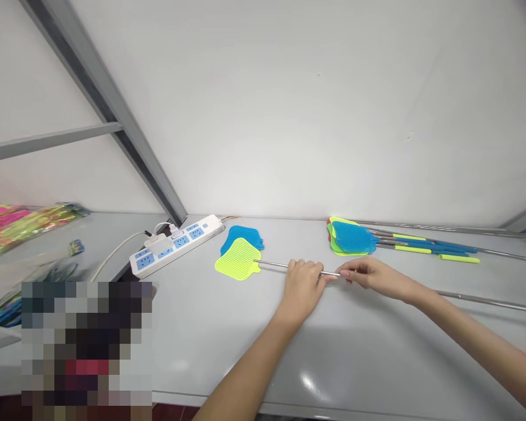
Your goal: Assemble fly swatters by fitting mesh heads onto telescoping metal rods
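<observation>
My left hand (304,286) is closed around a thin metal rod (274,265) above the table. The fingertips of my right hand (368,276) pinch the same rod near its right end, close beside my left thumb. At the left, the rod's tip overlaps the neck of a yellow-green perforated fly swatter head (237,259); whether it is joined there I cannot tell. Partly under that head lies a blue fly swatter head (244,237). Beyond my right hand is a pile of fly swatters with a blue head (354,237) on top.
A white power strip (177,247) with plugs and cables lies to the left. Colourful packaged goods (35,225) occupy the far left. Loose metal rods (491,300) lie at the right. A metal frame post (127,128) stands by the back wall. A pixelated area covers the lower left.
</observation>
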A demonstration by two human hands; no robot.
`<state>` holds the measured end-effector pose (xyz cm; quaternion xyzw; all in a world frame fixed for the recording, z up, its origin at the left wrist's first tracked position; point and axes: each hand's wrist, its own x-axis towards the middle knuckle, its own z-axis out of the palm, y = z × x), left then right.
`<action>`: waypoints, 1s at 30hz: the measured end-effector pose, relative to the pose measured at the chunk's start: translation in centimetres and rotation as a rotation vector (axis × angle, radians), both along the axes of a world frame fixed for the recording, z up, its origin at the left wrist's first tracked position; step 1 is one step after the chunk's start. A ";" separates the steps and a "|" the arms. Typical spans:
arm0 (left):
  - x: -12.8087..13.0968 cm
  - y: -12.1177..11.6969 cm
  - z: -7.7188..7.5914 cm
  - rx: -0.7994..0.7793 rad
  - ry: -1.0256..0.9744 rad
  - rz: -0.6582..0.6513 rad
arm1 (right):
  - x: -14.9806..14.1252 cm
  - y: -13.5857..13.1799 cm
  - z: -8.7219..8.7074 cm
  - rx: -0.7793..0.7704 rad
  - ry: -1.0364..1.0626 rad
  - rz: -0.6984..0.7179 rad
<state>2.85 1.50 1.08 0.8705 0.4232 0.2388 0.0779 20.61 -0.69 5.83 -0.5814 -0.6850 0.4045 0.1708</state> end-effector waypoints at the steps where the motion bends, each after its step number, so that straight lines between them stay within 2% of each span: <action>1: -0.1 0.1 0.0 0.015 -0.004 0.016 | -0.4 -0.4 -0.1 0.128 0.011 -0.089; 3: -0.1 0.3 0.2 0.029 -0.023 0.059 | -1.3 -1.7 -0.6 0.404 0.082 -0.345; 4: -0.2 0.3 0.3 0.029 -0.037 0.081 | -1.8 -2.6 -1.0 0.521 0.153 -0.441; 5: -0.2 0.4 0.5 0.025 -0.054 0.101 | -2.2 -3.5 -1.3 0.580 0.219 -0.473; 6: -0.3 0.5 0.6 0.023 -0.072 0.119 | -2.6 -4.3 -1.8 0.581 0.261 -0.447; 7: -0.3 0.5 0.8 0.023 -0.093 0.133 | -2.9 -5.1 -2.2 0.518 0.278 -0.384; 10: -0.3 0.4 1.3 0.012 -0.134 0.137 | -3.2 -5.8 -3.5 0.156 0.346 -0.257; 12: -0.3 0.3 1.6 0.010 -0.141 0.121 | -3.0 -5.1 -4.2 0.000 0.516 -0.314; 14: -0.2 0.2 1.6 0.016 -0.127 0.096 | -2.7 -3.7 -4.7 -0.052 0.720 -0.403; 16: -0.2 0.2 1.6 0.031 -0.092 0.064 | -2.9 -2.1 -5.1 -0.010 0.810 -0.428; 23: -0.5 0.7 1.4 -0.004 -0.060 0.090 | -5.2 2.6 -5.4 -0.047 0.828 -0.258; 28: -0.6 1.2 1.4 -0.005 -0.084 0.125 | -5.2 3.6 -5.9 0.213 0.833 -0.319; 30: -0.7 1.3 1.3 0.000 -0.060 0.135 | -5.3 3.4 -6.5 0.217 0.842 -0.325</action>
